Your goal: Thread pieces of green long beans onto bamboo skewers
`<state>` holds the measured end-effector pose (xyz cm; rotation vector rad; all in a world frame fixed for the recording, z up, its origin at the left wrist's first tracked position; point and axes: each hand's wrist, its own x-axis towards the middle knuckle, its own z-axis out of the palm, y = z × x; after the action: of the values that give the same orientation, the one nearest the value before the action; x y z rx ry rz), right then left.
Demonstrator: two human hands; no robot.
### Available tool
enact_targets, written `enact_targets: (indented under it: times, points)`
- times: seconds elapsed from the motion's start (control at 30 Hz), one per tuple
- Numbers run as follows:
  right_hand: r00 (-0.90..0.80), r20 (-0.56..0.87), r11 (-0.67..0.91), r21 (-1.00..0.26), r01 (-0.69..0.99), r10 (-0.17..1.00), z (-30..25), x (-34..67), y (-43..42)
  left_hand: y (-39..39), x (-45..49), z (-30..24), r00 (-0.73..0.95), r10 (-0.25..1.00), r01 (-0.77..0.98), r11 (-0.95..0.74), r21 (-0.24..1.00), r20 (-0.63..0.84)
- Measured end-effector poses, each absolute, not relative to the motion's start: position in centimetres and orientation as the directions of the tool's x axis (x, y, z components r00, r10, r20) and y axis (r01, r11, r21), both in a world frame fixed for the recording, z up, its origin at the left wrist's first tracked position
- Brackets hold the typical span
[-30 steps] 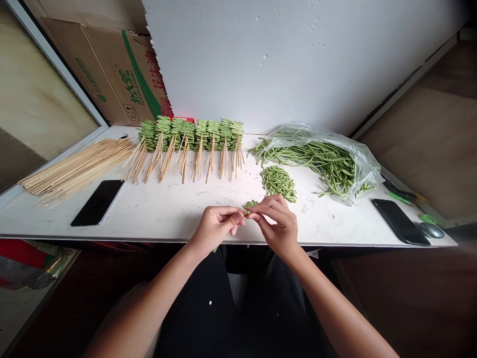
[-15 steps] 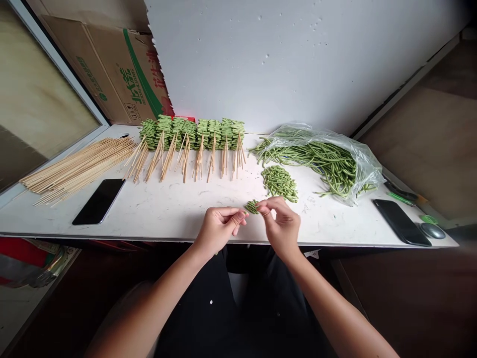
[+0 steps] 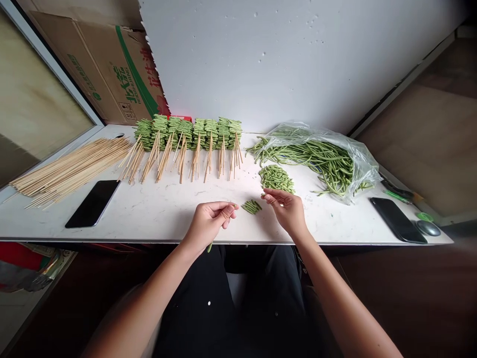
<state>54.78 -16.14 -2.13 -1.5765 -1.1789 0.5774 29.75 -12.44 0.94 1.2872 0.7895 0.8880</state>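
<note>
My left hand (image 3: 209,222) is curled around a long green bean (image 3: 210,245) whose end hangs below the table edge. A few short cut bean pieces (image 3: 251,206) lie on the white table (image 3: 167,211) between my hands. My right hand (image 3: 285,209) hovers just right of them, fingers loosely bent with the tips close together, nothing visible in them. A heap of cut bean pieces (image 3: 276,178) lies just beyond my right hand.
Rows of bean skewers (image 3: 188,141) line the back. Loose bamboo sticks (image 3: 70,169) and a black phone (image 3: 92,203) lie left. A plastic bag of long beans (image 3: 320,159), a second phone (image 3: 398,220) and a mouse (image 3: 428,227) sit right. A cardboard box (image 3: 108,69) stands behind.
My hands have parted. The small bunch of cut pieces that was between my fingertips now lies on the table, and my right hand has moved right and away from it.
</note>
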Motion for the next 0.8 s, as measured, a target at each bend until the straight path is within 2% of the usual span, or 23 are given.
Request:
enact_targets:
  times: [0.07, 0.17, 0.3, 0.43, 0.6, 0.73, 0.8]
  points:
    - [0.429, 0.244, -0.017, -0.854, 0.520, 0.869, -2.4, 54.8, -16.1, -12.4, 29.8, 0.9, 0.456, 0.890, -0.108, 0.061, 0.992, -0.005]
    - [0.380, 0.352, -0.002, -0.732, 0.681, 0.855, -2.8, 54.5, -16.2, -12.3, 29.7, 0.9, 0.455, 0.890, -0.109, 0.062, 0.992, -0.005]
    - [0.321, 0.409, 0.015, -0.637, 0.771, 0.854, -3.2, 54.1, -16.2, -12.3, 29.7, 0.9, 0.456, 0.890, -0.108, 0.051, 0.993, 0.004]
    - [0.349, 0.306, -0.060, -0.669, 0.741, 0.886, -2.8, 54.1, -16.3, -12.3, 29.7, 1.0, 0.458, 0.889, -0.090, 0.065, 0.994, -0.017]
    - [0.445, 0.188, -0.113, -0.816, 0.567, 0.875, -2.0, 54.6, -16.3, -12.3, 29.6, 0.9, 0.440, 0.895, -0.063, 0.117, 0.991, -0.078]
    - [0.473, 0.228, -0.041, -0.870, 0.492, 0.851, -1.3, 54.8, -16.3, -12.4, 29.6, 0.8, 0.456, 0.887, -0.017, 0.091, 0.996, -0.073]
    - [0.411, 0.264, 0.030, -0.869, 0.494, 0.873, -0.7, 54.4, -16.6, -12.5, 29.7, 0.8, 0.474, 0.878, -0.006, 0.074, 0.997, -0.062]
